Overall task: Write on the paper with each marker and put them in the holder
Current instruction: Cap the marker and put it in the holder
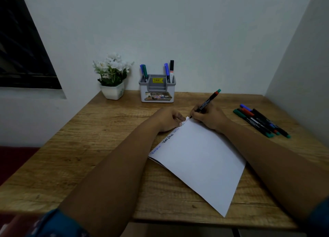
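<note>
A white paper (201, 160) lies tilted on the wooden table (99, 130), with several handwritten words along its left edge. My right hand (210, 119) grips a black marker (206, 102) with a green cap posted on its back end; its tip touches the paper's far corner. My left hand (169, 119) presses the paper's far edge, fingers curled, holding nothing. The grey and white holder (157, 92) stands at the back with several markers upright in its two side slots. Several more markers (261, 120) lie side by side at the right.
A white pot of white flowers (113, 76) stands left of the holder by the wall. Walls close off the back and right sides of the table. A dark window (23, 46) is at the left. The table's front edge runs below the paper.
</note>
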